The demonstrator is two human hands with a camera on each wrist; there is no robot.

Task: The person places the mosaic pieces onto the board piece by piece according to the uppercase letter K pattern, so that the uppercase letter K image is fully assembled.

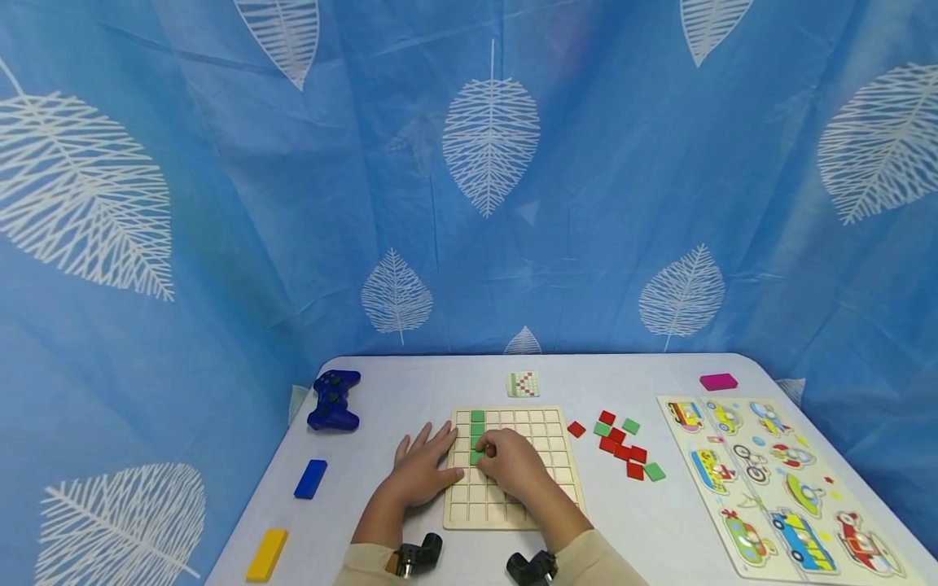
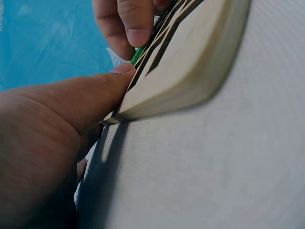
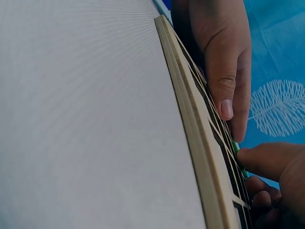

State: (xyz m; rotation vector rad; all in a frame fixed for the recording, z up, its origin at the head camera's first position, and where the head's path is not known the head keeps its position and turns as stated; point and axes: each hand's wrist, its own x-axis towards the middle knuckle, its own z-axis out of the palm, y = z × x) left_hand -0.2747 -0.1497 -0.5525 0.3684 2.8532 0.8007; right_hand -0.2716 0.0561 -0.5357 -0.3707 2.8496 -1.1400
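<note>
A wooden grid board (image 1: 545,456) lies in the middle of the white table. A column of green tiles (image 1: 477,422) fills cells near its left side. My left hand (image 1: 425,464) lies flat beside the board, and its straight fingers (image 3: 224,71) press the board's left edge. My right hand (image 1: 498,456) hovers over the board with curled fingers, pinching a green tile (image 1: 475,458) at the bottom of that column. The tile (image 3: 236,148) shows as a green sliver by my right thumb. In the left wrist view my left thumb (image 2: 95,95) rests against the board's edge (image 2: 190,62).
Loose red and green tiles (image 1: 623,446) lie right of the board, with a small pattern card (image 1: 523,384) behind it. A vehicle puzzle (image 1: 777,480) and a pink block (image 1: 718,381) sit at the right. At the left are a blue controller (image 1: 333,399), a blue block (image 1: 311,478) and a yellow block (image 1: 267,555).
</note>
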